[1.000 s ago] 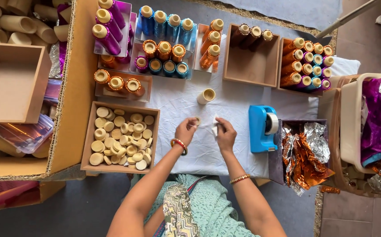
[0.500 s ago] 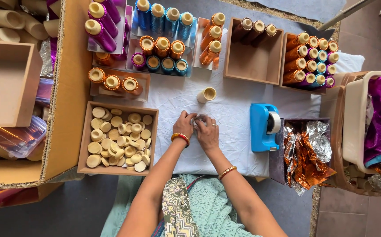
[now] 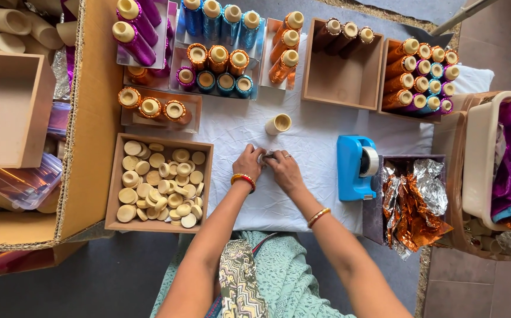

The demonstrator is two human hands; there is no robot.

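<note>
Pinching a small silvery piece (image 3: 265, 156) between both hands, left hand (image 3: 248, 163) and right hand (image 3: 283, 167) work on the white-clothed desk (image 3: 326, 135). Fingers clenched on it, just below the bare cream cardboard tube (image 3: 278, 123). Risk: the tiny piece could slip loose if either grip relaxes.

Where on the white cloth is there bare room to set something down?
Bare cloth lies between the lone cream tube and the blue tape dispenser, and again below the hands, left hand and right hand, toward the near edge. The back row of foil-wrapped tubes and the tray of cream discs are crowded.
</note>
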